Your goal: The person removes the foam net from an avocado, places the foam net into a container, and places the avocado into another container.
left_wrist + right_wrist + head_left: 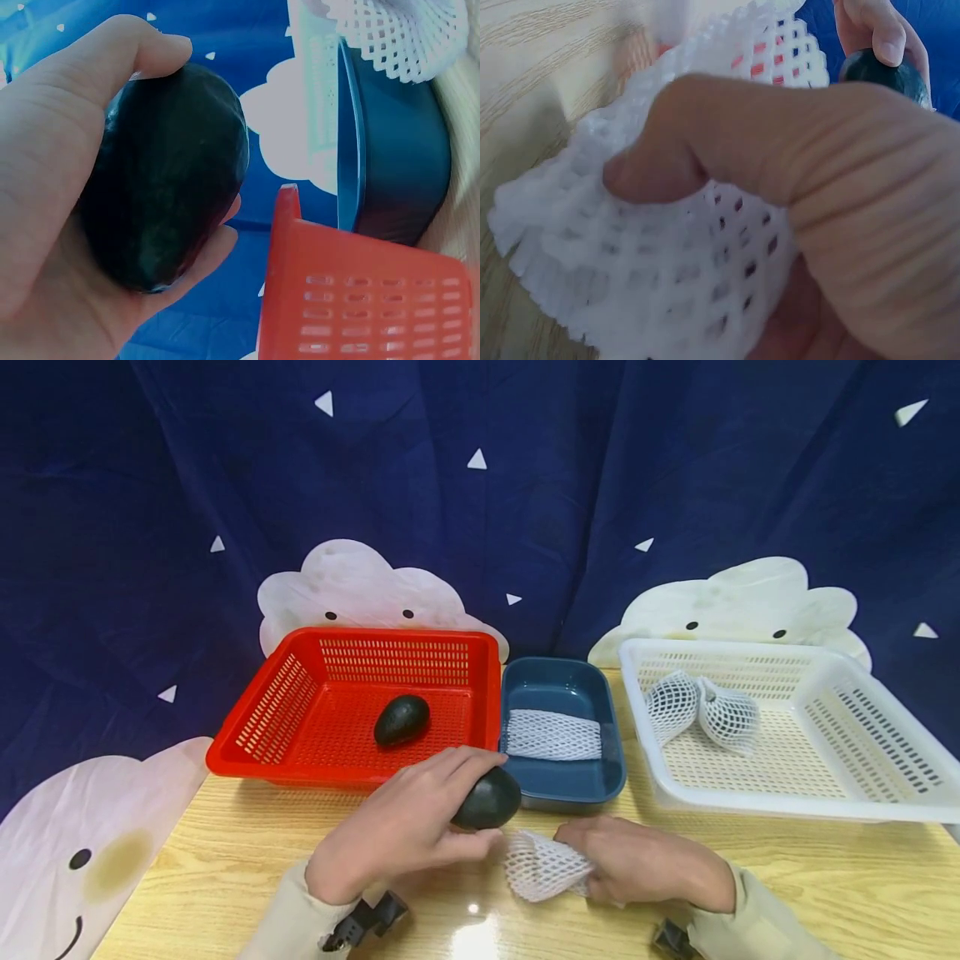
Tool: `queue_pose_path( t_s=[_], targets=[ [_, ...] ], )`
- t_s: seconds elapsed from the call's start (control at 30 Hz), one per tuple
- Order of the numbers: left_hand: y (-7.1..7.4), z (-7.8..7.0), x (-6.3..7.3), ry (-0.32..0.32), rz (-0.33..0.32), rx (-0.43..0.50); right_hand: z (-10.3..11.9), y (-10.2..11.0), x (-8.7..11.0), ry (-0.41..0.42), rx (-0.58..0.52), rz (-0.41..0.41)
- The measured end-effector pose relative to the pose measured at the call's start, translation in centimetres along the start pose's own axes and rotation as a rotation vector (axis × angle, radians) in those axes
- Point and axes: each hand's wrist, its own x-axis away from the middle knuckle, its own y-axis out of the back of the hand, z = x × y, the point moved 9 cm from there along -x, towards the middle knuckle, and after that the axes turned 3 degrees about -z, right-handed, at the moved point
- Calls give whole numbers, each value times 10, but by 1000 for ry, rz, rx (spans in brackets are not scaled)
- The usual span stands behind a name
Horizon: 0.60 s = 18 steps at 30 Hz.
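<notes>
My left hand (pixel 408 827) grips a dark green avocado (pixel 489 799) just in front of the red basket (pixel 300 770). In the left wrist view the thumb and fingers curl round the avocado (pixel 165 180). My right hand (pixel 637 860) pinches a white foam net sleeve (pixel 543 864) above the table, close to the avocado. The right wrist view shows the thumb pressed on the foam net sleeve (pixel 667 255), and no fruit shows inside it. A second avocado (pixel 402 720) lies in the red basket.
Between the two baskets stands a blue tray (pixel 562 787) with a flattened foam net sleeve (pixel 553 735) in it. At the right, a white basket (pixel 787 802) holds two net-wrapped things (pixel 727 717). A dark blue curtain (pixel 525 510) hangs behind the wooden table (pixel 247 835).
</notes>
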Motion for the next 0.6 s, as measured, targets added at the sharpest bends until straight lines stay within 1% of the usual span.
queue_pose_path(
  t_s=[0.13, 0.23, 0.43, 0.53, 0.6],
  targets=[
    [3, 5, 0, 27, -17, 24, -2, -1, 1, -32, -15, 19],
    [6, 10, 0, 41, -37, 42, -4, -2, 2, -71, -36, 38],
    [9, 21, 0, 85, -69, 41, -6, -5, 4, -149, -43, 80],
    [11, 26, -1, 94, -84, 37, -6, -6, 4, -165, -40, 89],
    [11, 29, -2, 91, -98, 31, -5, -5, 4, -155, -34, 85]
  ],
)
